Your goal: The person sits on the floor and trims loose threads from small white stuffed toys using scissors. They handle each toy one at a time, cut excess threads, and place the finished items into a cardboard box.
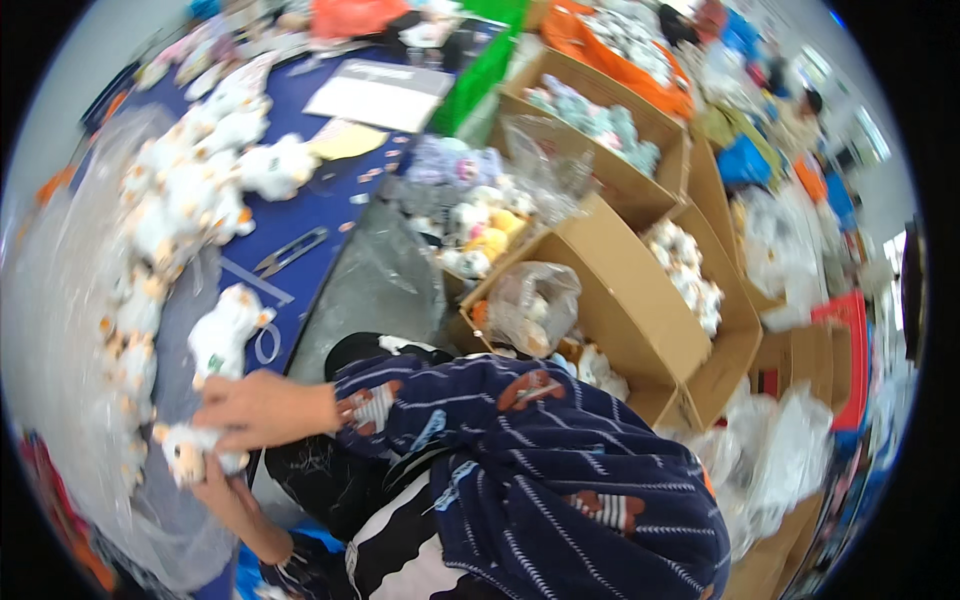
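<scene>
Both hands meet on a small white plush toy at the near edge of the blue bench. The right hand has its grip closed over the toy's top; the left hand grasps it from beneath. More white toys are heaped on the bench beyond it.

A blue tabletop fills the left of a crowded workroom, lit bright and even. Open cardboard boxes stand packed close together to its right, with an orange bin beyond them and clear plastic bags heaped on the floor.
</scene>
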The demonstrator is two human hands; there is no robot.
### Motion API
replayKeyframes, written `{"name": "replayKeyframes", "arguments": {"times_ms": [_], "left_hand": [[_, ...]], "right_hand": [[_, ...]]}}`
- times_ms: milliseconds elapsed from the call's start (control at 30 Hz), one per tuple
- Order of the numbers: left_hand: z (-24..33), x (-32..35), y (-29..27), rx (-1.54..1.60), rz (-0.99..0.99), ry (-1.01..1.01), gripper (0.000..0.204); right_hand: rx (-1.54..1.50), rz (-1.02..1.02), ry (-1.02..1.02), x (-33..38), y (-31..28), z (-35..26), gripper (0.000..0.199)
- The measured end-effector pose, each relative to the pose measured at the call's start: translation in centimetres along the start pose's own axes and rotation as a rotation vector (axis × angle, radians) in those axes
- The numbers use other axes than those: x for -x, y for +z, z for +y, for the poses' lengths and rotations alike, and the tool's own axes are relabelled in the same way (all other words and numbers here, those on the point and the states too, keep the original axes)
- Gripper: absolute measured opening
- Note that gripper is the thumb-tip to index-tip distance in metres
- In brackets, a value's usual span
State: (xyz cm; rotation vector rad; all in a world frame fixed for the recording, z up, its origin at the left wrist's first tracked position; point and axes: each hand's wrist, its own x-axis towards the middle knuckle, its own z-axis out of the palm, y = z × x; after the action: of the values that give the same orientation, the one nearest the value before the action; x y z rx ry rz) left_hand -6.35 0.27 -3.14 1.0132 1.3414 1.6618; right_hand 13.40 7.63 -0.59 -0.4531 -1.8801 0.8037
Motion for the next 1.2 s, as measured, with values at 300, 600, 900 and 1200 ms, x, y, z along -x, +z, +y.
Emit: {"name": "replayKeyframes", "arguments": {"times_ms": [300,600,900,1200], "left_hand": [[1.0,-0.5,5.5,0.134,-0.192,-0.097,0.043],[2.5,-0.1,5.0,0.163,-0.192,-0.108,0.048],[2.8,-0.4,4.8,0.032,-0.193,-0.016,0.049],[2.7,-0.4,4.6,-0.082,-0.147,0.098,0.044]], "right_hand": [[-0.052,0.005,0.281,0.5,-1.8,-0.1,0.034],[0.068,-0.135,0.247,1.4,-2.8,-1.2,0.054],[0.308,-0.053,0.037,1.9,-1.2,-2.0,0.035],[-0.297,-0.504,0.327,0.0,-3.8,-4.1,0.012]]}}
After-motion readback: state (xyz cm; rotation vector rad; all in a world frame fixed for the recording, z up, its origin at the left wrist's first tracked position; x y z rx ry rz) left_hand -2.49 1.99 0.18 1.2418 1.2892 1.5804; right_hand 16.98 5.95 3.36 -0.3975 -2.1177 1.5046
